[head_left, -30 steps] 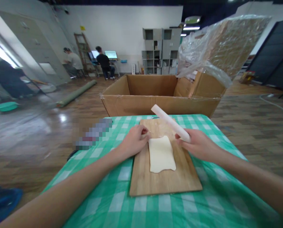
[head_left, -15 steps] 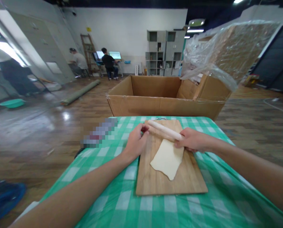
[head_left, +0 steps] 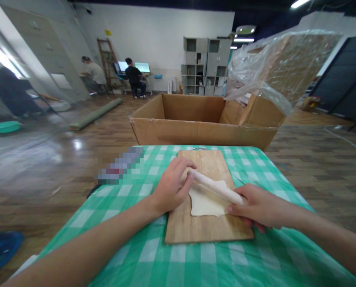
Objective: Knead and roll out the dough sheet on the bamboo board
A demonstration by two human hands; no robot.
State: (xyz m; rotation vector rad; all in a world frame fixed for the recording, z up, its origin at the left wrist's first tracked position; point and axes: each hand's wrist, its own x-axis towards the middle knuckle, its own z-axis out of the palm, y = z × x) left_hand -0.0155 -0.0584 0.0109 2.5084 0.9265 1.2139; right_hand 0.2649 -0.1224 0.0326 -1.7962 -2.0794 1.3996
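A pale wooden rolling pin (head_left: pixel 215 186) lies slanted across a flat, uneven-edged sheet of dough (head_left: pixel 206 205). The dough rests on a wooden cutting board (head_left: pixel 206 232). At the pin's right, nearer end, my right hand (head_left: pixel 257 205) is wrapped round it, closed. My left hand (head_left: pixel 175 183) is curled about the pin's far left end, thumb on the near side and fingers on the far side. The pin partly covers the dough's upper part.
A green checked cloth (head_left: pixel 133 247) covers the table. A blurred-out object (head_left: pixel 121 165) lies at its far left corner. Beyond the table stands a large open cardboard box (head_left: pixel 196 131), with plastic-wrapped packaging (head_left: pixel 285 63) at its right. Several people are in the background.
The rolling pin has come nearer to me and now lies across the dough. Both hands moved closer with it, the left curling about its end. The dough's outline and position on the board differ.
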